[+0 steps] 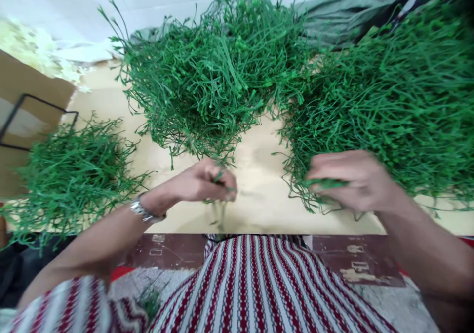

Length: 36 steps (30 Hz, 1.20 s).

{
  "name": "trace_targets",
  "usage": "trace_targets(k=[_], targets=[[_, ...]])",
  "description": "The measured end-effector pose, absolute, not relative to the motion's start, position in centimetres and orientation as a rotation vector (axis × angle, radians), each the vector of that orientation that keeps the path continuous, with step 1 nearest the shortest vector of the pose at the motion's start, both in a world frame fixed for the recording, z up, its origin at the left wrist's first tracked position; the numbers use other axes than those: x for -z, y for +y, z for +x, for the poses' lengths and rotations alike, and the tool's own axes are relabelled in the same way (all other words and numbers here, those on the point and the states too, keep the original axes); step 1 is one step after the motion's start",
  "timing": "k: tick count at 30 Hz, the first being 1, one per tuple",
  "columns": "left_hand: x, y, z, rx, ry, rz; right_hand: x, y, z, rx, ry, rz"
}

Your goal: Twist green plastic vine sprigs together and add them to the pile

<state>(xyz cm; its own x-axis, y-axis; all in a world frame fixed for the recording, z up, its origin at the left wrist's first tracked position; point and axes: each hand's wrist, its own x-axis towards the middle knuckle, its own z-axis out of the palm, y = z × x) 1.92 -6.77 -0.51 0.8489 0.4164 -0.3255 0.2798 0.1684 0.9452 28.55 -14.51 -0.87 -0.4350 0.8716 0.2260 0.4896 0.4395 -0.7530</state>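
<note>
Near the middle of the pale tabletop (259,175), my left hand (213,181) is closed around a few green stems (219,176), whose pale ends hang below the fingers. My right hand (348,180), slightly blurred, pinches green stems (328,183) at the lower left edge of the large right pile (392,105). Another big pile of green stems with small buds (211,71) lies beyond my hands. A smaller pile (81,165) sits to the left of my left wrist, which wears a metal watch.
At the far left stands a cardboard box (37,83) with a black wire frame (40,101) by it. Pale yellow flowers (33,46) are behind it. Grey-green cloth (333,17) lies behind the piles. The table's front edge runs close to my body.
</note>
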Motion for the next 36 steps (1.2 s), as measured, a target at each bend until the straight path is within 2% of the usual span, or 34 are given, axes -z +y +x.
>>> trace_targets(k=[3, 6, 10, 15, 26, 36], targets=[[1.1, -7.0, 2.9, -0.297, 0.773, 1.347, 1.4, -13.8, 27.8, -0.851, -2.21, -0.974], [1.9, -7.3, 4.4, -0.474, 0.848, 1.261, 2.4, -13.4, 26.0, -0.85, -2.032, -1.081], [2.6, -7.8, 5.5, -0.589, 0.928, 1.185, 3.8, -13.5, 23.5, -1.117, -1.753, -1.276], [3.0, -8.4, 6.1, -0.68, 0.958, 1.135, 5.2, -13.5, 21.6, -1.247, -1.624, -1.335], [4.1, -9.4, 7.1, -0.885, 0.959, 0.954, 5.7, -14.2, 21.0, -1.115, -1.565, -1.274], [3.8, -9.7, 7.1, -0.865, 0.956, 1.208, 5.9, -14.5, 21.2, -0.843, -1.646, -1.301]])
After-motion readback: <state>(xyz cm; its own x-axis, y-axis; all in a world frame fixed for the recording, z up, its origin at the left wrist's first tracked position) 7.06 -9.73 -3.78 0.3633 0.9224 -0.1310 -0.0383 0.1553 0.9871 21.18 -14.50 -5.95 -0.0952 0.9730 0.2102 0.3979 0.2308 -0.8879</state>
